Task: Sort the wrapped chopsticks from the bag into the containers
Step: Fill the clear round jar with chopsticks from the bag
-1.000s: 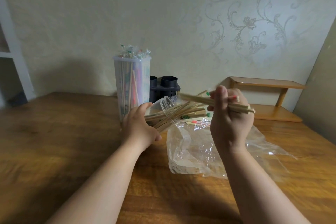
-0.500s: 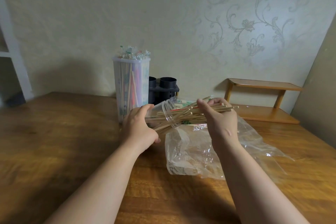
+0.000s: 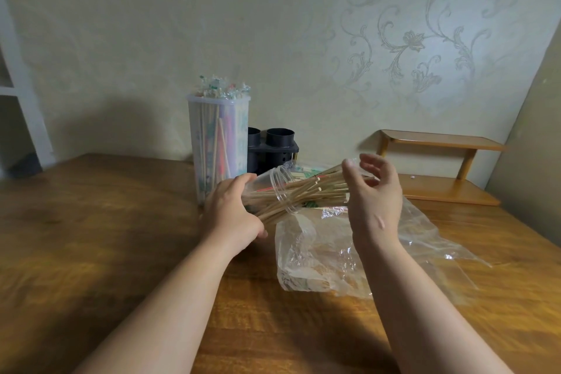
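My left hand (image 3: 232,209) grips a clear plastic jar (image 3: 280,188) tipped on its side, mouth to the right. A bundle of bamboo chopsticks (image 3: 315,191) sticks out of that mouth. My right hand (image 3: 375,194) hovers at the chopsticks' outer ends with fingers spread, holding nothing. A crumpled clear plastic bag (image 3: 328,252) lies on the wooden table (image 3: 91,237) below my right hand. A tall clear container (image 3: 217,146) packed with wrapped chopsticks stands upright behind the jar.
A black two-cup holder (image 3: 273,149) sits behind the tall container against the wall. More wrapped chopsticks (image 3: 303,168) lie behind the jar. A small wooden shelf (image 3: 440,143) stands at the back right. A white shelving unit (image 3: 18,100) is at the far left.
My right hand carried a bunch of chopsticks to the jar's mouth, pushed them in, and has now let go with fingers spread. My left hand kept hold of the tipped jar.
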### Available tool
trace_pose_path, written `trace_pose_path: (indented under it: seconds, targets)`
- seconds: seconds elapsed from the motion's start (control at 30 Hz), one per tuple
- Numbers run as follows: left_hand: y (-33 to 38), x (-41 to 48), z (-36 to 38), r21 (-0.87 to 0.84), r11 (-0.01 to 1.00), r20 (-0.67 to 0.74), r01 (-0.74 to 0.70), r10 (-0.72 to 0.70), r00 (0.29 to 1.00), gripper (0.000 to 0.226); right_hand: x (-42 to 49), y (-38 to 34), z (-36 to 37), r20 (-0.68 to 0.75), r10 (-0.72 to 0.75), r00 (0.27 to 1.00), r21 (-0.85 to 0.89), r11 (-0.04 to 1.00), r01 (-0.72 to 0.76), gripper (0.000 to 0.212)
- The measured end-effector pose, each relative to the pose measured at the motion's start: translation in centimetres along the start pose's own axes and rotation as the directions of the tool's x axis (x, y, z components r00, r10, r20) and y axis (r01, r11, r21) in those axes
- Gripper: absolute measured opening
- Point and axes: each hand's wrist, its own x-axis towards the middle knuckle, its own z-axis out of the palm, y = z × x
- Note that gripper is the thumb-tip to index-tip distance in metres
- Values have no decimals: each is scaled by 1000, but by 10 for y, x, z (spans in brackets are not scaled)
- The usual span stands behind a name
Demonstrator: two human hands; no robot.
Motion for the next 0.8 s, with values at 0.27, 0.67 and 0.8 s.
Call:
trace_pose_path:
  seconds: [0.27,0.67,0.8]
  targets:
    - [-1,2,0,-3,1000,-6,1,-1,1000,99,-7,-2,3,343,-5,939,-138,989,56,51]
    - [-4,2,3,-59,998,-50,22,-25,998,97,7,-8,-9,228,96,969,-129,989,-67,21]
    - [-5,3,2,-66,997,-64,43,-47,997,97,15,-12,-16,253,208,945,-184,969,-164,15]
